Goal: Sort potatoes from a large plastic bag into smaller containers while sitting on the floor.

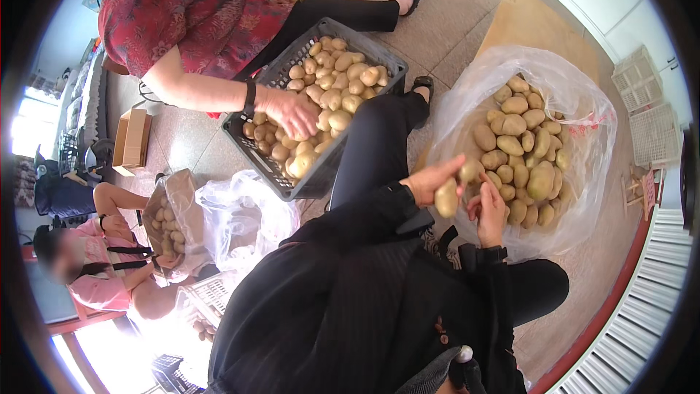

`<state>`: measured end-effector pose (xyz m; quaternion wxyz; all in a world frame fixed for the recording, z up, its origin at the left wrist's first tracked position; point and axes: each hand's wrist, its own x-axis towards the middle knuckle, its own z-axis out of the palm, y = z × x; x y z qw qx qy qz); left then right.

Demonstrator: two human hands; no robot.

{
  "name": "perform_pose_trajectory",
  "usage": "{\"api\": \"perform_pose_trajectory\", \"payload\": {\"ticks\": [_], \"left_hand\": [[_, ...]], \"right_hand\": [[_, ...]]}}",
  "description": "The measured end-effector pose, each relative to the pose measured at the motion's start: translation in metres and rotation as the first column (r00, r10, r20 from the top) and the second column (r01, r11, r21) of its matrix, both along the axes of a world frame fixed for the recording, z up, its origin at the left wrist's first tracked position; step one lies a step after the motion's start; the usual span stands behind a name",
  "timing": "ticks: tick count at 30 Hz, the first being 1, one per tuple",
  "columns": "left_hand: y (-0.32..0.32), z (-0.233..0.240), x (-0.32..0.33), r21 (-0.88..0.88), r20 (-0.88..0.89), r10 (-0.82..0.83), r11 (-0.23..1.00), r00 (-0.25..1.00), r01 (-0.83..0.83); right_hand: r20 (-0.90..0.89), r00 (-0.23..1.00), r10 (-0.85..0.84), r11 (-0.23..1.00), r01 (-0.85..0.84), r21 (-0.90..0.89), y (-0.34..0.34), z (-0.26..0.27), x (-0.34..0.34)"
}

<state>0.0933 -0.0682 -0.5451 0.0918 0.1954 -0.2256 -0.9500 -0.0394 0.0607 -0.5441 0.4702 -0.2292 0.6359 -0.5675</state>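
Note:
My left hand (436, 179) grips a potato (446, 198) below its fingers. A second potato (470, 170) is at its fingertips, close to the fingers of my right hand (488, 212). My right hand has its fingers apart, and I see nothing held in its palm; whether a fingertip touches the second potato is hard to tell. Both hands are at the near left edge of a large clear plastic bag (593, 191), rolled open around a heap of potatoes (514, 125). A bigger, greenish potato (541, 180) lies on top of the heap.
Left of my leg stands a black plastic crate (322, 27) of potatoes; a co-worker's hand (290, 112) reaches into it. Another person (101, 262) sits left by a potato-filled bag (188, 230). A cardboard sheet (514, 22), white baskets (637, 79) and a radiator (629, 306) lie around.

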Motion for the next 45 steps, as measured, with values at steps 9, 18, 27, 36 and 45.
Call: {"api": "perform_pose_trajectory", "payload": {"ticks": [9, 18, 27, 36, 45], "left_hand": [[-0.206, -0.008, 0.148, 0.109, -0.581, 0.178, 0.984, 0.794, -0.141], [-0.261, -0.195, 0.236, -0.954, 0.217, 0.956, 0.165, 0.196, 0.251], [-0.199, 0.015, 0.111, 0.404, -0.224, 0.692, 0.707, 0.686, -0.581], [-0.004, -0.034, -0.019, 0.022, 0.217, 0.072, 0.997, 0.973, -0.079], [0.001, -0.052, -0.02, -0.067, 0.255, -0.072, 0.994, 0.964, 0.092]], "right_hand": [[-0.045, 0.993, -0.113, 0.992, 0.115, 0.042, 0.009, -0.016, -0.012], [-0.073, 0.959, -0.273, 0.958, 0.278, 0.07, 0.014, -0.021, -0.027], [-0.36, 0.785, -0.504, 0.838, 0.546, 0.016, 0.054, -0.038, -0.07], [-0.753, 0.538, -0.379, 0.851, 0.523, -0.054, 0.072, -0.067, -0.067], [-0.879, 0.352, 0.321, 0.881, 0.23, 0.413, 0.062, -0.045, -0.034]]}}
